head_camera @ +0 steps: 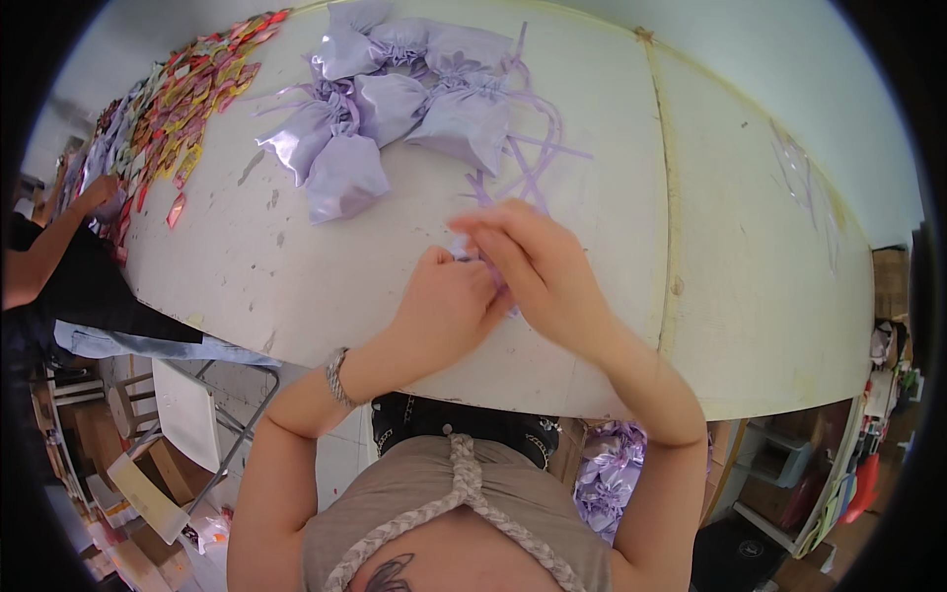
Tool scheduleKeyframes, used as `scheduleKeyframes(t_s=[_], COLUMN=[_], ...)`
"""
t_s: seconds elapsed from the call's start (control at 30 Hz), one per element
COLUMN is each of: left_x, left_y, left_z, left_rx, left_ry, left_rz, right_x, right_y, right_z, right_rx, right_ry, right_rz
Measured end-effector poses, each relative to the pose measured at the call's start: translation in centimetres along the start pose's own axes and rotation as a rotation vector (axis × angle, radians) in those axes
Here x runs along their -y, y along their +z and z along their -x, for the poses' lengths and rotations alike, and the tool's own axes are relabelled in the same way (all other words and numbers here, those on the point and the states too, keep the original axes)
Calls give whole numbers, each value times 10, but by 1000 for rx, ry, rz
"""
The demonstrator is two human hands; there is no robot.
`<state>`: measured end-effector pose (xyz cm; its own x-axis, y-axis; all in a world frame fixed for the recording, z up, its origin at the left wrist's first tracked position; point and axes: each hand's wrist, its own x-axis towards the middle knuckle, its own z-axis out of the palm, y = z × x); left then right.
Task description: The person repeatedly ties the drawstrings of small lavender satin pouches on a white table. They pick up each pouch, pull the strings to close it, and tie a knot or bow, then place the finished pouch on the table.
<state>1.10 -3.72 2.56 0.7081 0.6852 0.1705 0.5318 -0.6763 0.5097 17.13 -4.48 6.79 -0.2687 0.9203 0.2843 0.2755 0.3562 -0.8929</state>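
Note:
My left hand (447, 300) is closed around a small lavender satin piece (464, 248), mostly hidden by my fingers, which looks like a drawstring pouch. Over it arches my right hand (544, 266), its fingertips blurred and close to the same piece. Whether those fingertips grip anything cannot be made out. Purple ribbon (529, 174) lies loosely crossed just beyond my right hand. Farther back, several filled lavender satin drawstring pouches (348, 177) rest in a cluster on the white table (333, 288), their necks gathered.
Many small red and yellow wrapped packets (200, 96) spread over the table's far left. A co-worker's arm (55, 248) reaches in there. A seam (666, 185) crosses the tabletop on the right. Shiny purple pouches (610, 473) fill a box below the edge; a folding chair (189, 414) stands left.

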Motion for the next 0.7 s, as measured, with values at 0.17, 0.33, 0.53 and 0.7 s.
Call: scheduleKeyframes(t_s=[0.17,0.33,0.53,0.7], left_x=[15,38,34,15], left_y=[-19,-8,-7,-1], left_z=[-7,-3,-3,-4], left_rx=[212,278,272,81], left_ry=[-293,-517,-591,-227], left_rz=[564,1135,1743,1239], right_x=[-15,-20,6,49], right_y=[-22,-22,-33,-9], right_z=[-13,19,40,68], right_rx=[59,116,-61,49], right_ry=[107,-178,-84,-228], right_rz=[103,685,678,468])
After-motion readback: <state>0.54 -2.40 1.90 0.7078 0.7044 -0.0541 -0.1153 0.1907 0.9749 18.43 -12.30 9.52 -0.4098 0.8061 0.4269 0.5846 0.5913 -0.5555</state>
